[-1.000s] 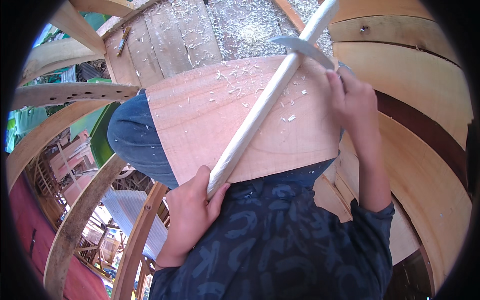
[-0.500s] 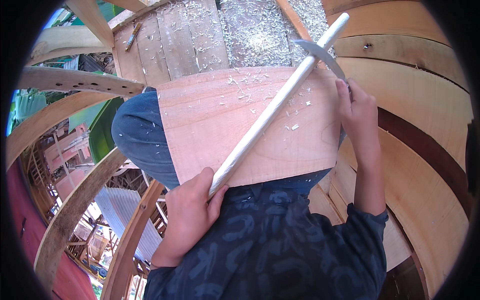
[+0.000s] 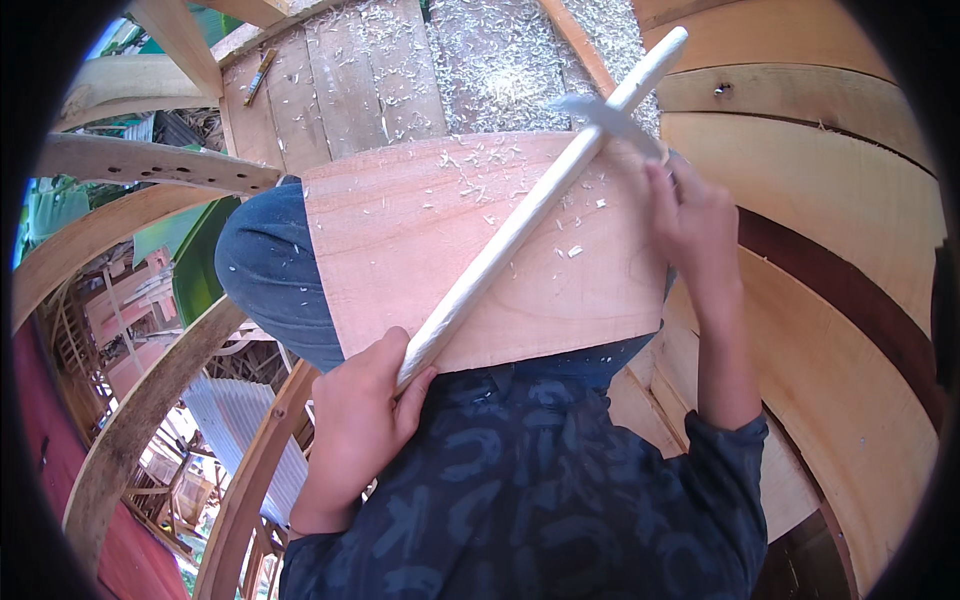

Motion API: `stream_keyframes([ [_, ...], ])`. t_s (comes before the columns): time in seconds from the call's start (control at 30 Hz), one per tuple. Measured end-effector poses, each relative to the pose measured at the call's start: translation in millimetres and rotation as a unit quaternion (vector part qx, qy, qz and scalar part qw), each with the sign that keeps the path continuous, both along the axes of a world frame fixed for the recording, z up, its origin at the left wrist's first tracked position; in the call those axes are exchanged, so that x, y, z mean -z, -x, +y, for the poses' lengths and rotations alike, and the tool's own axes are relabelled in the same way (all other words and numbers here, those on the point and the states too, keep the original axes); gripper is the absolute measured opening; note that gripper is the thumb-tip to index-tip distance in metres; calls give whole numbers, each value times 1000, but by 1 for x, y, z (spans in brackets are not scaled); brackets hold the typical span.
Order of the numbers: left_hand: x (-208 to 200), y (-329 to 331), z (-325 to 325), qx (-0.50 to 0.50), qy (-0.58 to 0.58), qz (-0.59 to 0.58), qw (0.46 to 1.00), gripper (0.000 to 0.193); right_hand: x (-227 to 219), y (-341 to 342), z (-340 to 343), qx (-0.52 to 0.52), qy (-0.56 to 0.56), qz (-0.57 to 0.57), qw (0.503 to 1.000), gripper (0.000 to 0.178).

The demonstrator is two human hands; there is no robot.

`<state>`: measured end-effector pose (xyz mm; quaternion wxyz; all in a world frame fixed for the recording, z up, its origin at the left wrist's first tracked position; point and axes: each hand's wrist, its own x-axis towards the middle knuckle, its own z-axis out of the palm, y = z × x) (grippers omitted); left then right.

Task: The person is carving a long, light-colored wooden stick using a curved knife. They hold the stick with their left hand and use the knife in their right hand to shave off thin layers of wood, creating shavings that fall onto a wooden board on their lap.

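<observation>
A long pale wooden stick (image 3: 510, 236) slants across a flat wooden board (image 3: 400, 250) lying on my lap. Its near end is wrapped by my left hand (image 3: 365, 405), which is closed around it. My right hand (image 3: 692, 215), also closed, grips a knife (image 3: 618, 122) with a curved blade; the handle is mostly hidden in the fingers. The blade, slightly blurred, lies across the upper part of the stick and appears to touch it. Small wood shavings (image 3: 575, 251) are scattered on the board.
Beyond the board, a plank floor (image 3: 345, 90) carries a heap of shavings (image 3: 508, 85), a narrow wooden strip (image 3: 578, 45) and a small slim yellow-brown object (image 3: 260, 77). A plank wall (image 3: 800, 160) rises at the right. Open wooden framing (image 3: 150, 420) stands on the left.
My right hand and the knife have moved left and down, with the blade lower along the stick. My left hand and the stick's near end have shifted slightly left.
</observation>
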<state>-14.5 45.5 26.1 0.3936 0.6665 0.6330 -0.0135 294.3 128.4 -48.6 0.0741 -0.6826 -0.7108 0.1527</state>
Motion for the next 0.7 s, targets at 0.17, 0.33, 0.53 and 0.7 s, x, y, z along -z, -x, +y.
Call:
stream_keyframes([
  [0.17,0,0,5,17,10,9,1000,29,-1,-2,2,39,-5,-10,999,40],
  [0.33,-2,1,2,-2,18,12,1000,28,16,-14,18,75,-25,10,997,41],
  [0.53,1,6,4,20,13,7,1000,27,-13,-11,7,37,36,19,998,43],
  [0.7,-3,4,9,-20,11,-5,1000,22,5,-1,-5,45,25,145,988,38],
])
